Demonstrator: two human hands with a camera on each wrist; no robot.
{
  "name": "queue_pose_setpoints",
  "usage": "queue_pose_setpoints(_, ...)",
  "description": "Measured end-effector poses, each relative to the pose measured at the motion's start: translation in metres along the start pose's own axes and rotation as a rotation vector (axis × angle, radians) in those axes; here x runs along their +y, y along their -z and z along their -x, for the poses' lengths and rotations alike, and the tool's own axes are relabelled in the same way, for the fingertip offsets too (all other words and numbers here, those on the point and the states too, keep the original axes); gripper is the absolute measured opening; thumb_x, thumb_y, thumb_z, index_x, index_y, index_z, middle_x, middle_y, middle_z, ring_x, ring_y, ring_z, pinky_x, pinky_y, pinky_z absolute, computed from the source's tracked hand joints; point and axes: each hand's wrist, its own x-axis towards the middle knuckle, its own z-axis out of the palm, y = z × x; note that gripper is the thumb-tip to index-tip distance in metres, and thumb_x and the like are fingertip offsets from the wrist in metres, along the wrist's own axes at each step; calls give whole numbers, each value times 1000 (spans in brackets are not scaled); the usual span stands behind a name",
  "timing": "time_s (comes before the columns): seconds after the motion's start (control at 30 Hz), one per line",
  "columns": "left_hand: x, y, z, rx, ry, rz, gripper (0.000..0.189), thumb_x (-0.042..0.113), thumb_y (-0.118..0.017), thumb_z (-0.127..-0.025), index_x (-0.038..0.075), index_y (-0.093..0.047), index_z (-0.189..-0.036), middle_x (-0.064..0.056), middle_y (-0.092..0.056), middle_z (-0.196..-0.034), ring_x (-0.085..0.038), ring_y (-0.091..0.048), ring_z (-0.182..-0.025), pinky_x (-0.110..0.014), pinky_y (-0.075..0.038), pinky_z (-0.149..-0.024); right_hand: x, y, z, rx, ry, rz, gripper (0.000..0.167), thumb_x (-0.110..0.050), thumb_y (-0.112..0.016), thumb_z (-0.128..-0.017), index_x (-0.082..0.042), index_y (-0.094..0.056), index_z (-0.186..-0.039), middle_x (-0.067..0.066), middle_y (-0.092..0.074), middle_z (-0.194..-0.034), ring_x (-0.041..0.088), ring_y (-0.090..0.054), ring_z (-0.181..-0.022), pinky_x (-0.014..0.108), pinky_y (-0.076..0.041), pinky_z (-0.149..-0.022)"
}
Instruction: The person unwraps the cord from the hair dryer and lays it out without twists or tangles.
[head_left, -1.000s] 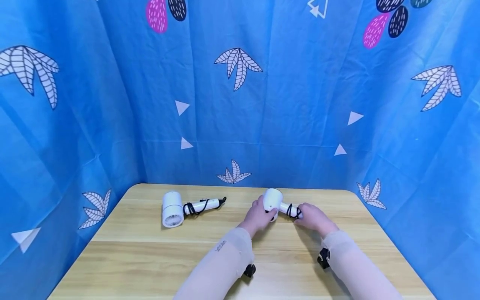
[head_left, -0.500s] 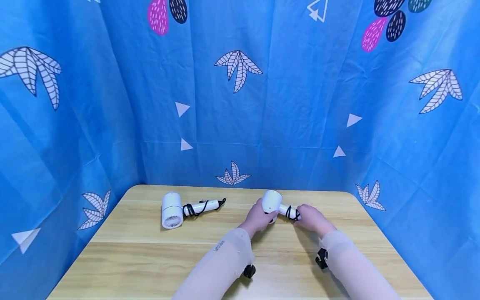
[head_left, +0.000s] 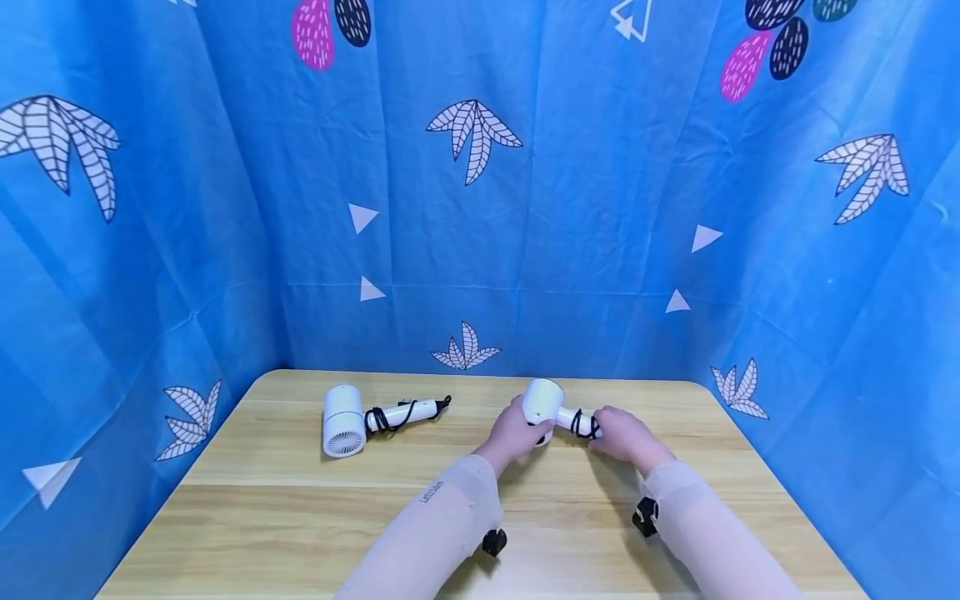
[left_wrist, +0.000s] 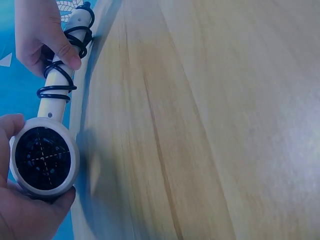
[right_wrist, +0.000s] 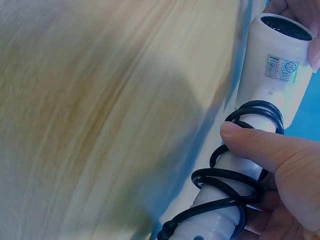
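Note:
A white hair dryer lies toward the back right of the wooden table, its black cord wound around the handle. My left hand grips the barrel, thumb and fingers on either side of the dark round end in the left wrist view. My right hand holds the handle, thumb across the top over the cord and fingers curled beneath. The label on the barrel faces the right wrist camera. A second white hair dryer, cord also wrapped on its handle, lies at the back left.
The wooden table has a rounded back edge. A blue patterned curtain hangs close behind it and along both sides. Black wrist mounts sit under both light sleeves.
Both hands keep their hold on the right-hand hair dryer, which stays in nearly the same spot. The head view shifts very slightly. The left hair dryer has not moved.

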Motion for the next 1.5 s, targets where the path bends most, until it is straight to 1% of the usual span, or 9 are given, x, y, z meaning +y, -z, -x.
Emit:
queue_pose_setpoints(0.23,5,7,6,18,-12,-9,60,33,-75,-90,1,-52,-135,-15,-66,-121,-30,-63,-110,-48,-50,-99,-4,4,0,-9,-7,9,28,-19,-84,-77,-4,-65,-91,4,-60,-81,21,-58,-74,45,-55,-74)
queue_pose_setpoints(0.43,2,10,7,40,3,-18,63,37,-75,-89,3,-52,-136,-12,-66,-119,-28,-64,-108,-48,-51,-97,-9,8,1,14,3,17,27,-19,-85,-76,-5,-65,-88,4,-60,-80,21,-57,-72,45,-55,-72)
queue_pose_setpoints(0.53,1,11,7,54,9,-25,65,38,-76,-88,2,-51,-136,-12,-66,-118,-28,-64,-106,-48,-52,-96,-12,10,2,21,5,18,28,-19,-85,-77,-4,-65,-89,4,-60,-80,21,-58,-72,44,-55,-72)
queue_pose_setpoints(0.67,2,15,8,63,14,-31,67,39,-77,-87,1,-51,-136,-13,-67,-116,-28,-64,-105,-47,-53,-94,-16,13,2,30,12,25,28,-20,-85,-77,-4,-65,-89,3,-59,-79,20,-57,-71,43,-54,-71)
queue_pose_setpoints(0.8,3,19,11,67,10,-26,67,39,-77,-87,1,-51,-137,-12,-67,-116,-27,-64,-104,-45,-54,-92,-20,15,2,41,21,33,28,-20,-85,-78,-4,-64,-87,3,-58,-78,20,-56,-70,42,-53,-69)
queue_pose_setpoints(1.03,2,25,16,72,17,-24,73,41,-77,-87,2,-48,-141,-13,-65,-122,-28,-63,-109,-47,-52,-95,-25,17,3,41,29,34,29,-21,-85,-78,-2,-65,-88,2,-57,-78,19,-54,-69,42,-52,-67)
queue_pose_setpoints(1.13,3,27,19,79,12,-21,73,40,-77,-87,1,-48,-141,-14,-65,-122,-29,-64,-108,-48,-52,-95,-28,19,4,38,32,32,30,-21,-86,-78,-2,-65,-89,2,-56,-78,19,-54,-70,42,-52,-67)
queue_pose_setpoints(1.33,6,32,22,91,12,-28,73,40,-77,-86,0,-48,-140,-16,-66,-120,-31,-64,-106,-49,-52,-94,-33,22,4,39,32,40,28,-20,-85,-80,-4,-65,-90,1,-56,-79,18,-54,-70,40,-52,-67)
queue_pose_setpoints(1.5,9,37,25,100,15,-20,75,40,-77,-87,-1,-46,-142,-18,-64,-124,-33,-62,-110,-50,-51,-95,-38,28,5,53,38,41,27,-20,-85,-79,-6,-65,-89,1,-57,-80,18,-55,-71,40,-52,-69)
